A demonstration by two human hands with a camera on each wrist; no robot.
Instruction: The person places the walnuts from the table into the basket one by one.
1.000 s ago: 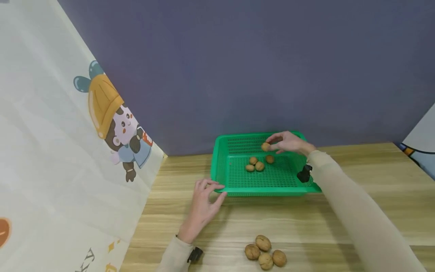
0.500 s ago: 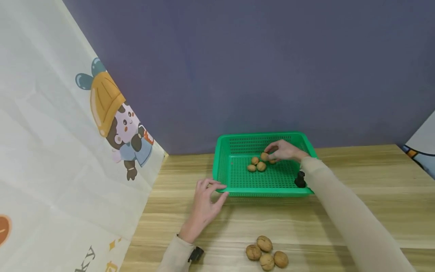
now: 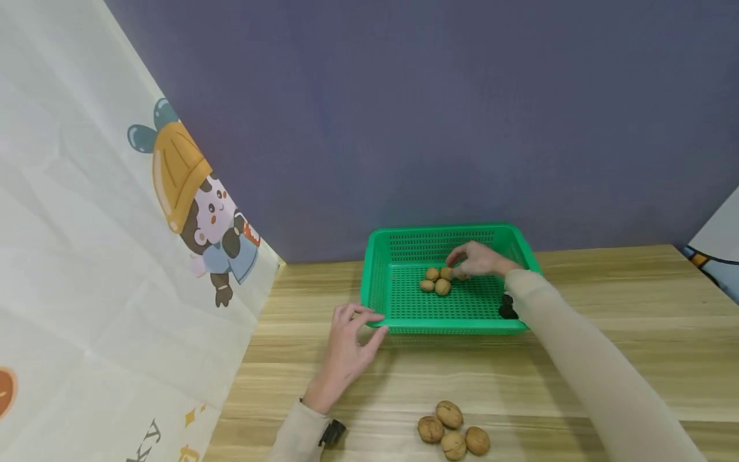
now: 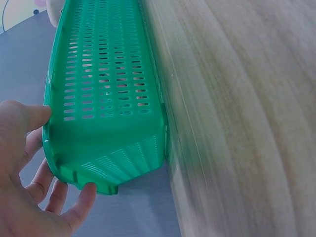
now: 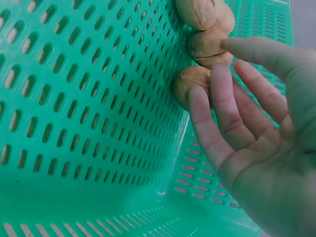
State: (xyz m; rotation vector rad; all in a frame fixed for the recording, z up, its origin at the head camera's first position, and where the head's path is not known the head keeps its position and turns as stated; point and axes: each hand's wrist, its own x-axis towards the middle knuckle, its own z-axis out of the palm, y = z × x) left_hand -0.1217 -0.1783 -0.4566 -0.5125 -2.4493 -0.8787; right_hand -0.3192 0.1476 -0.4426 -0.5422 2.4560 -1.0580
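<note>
A green perforated plastic basket (image 3: 450,326) stands on the wooden table against the dark backdrop. Inside it, several walnuts (image 3: 442,287) lie close together, one partly hidden behind my right fingers. My right hand (image 3: 479,260) reaches over the basket and pinches a walnut (image 5: 210,47) low among the others. Its thumb touches that shell in the right wrist view, and its fingertips lie beside another walnut (image 5: 190,86). My left hand (image 3: 346,350) holds the basket's near left corner. In the left wrist view, its fingers (image 4: 81,205) spread around the rim (image 4: 48,133).
Several more walnuts (image 3: 453,444) sit in a group on the table (image 3: 519,391) in front of the basket. A white sheet with a cartoon figure (image 3: 225,240) borders the left side. The dark backdrop (image 3: 416,128) rises directly behind the basket.
My right hand has lowered the walnut and moved slightly left, bringing it down beside the others in the basket. The left hand stays at the basket corner.
</note>
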